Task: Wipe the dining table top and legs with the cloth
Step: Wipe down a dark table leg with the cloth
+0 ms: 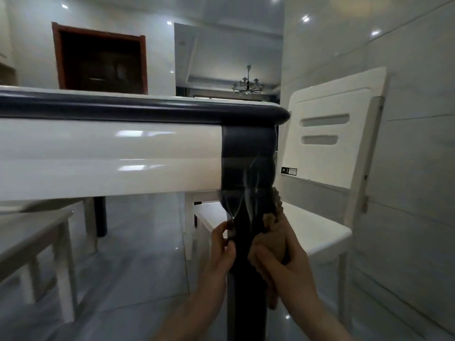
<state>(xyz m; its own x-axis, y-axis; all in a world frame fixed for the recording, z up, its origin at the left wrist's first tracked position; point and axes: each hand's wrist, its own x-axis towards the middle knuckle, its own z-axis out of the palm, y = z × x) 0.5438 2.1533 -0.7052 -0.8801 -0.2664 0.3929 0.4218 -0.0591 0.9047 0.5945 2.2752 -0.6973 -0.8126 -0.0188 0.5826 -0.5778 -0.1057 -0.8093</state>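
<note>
As hands (220,244) clasp leg (247,153), right hand (283,265) clutching cloth (272,223)

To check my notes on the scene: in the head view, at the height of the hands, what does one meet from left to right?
From the left: left chair → far leg → left hand → near leg → cloth → right chair.

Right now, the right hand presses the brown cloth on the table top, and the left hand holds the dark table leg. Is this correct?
Not quite. The right hand presses the brown cloth on the dark table leg, below the table top, not on it. The left hand does hold that same leg. The head view shows this.
</note>
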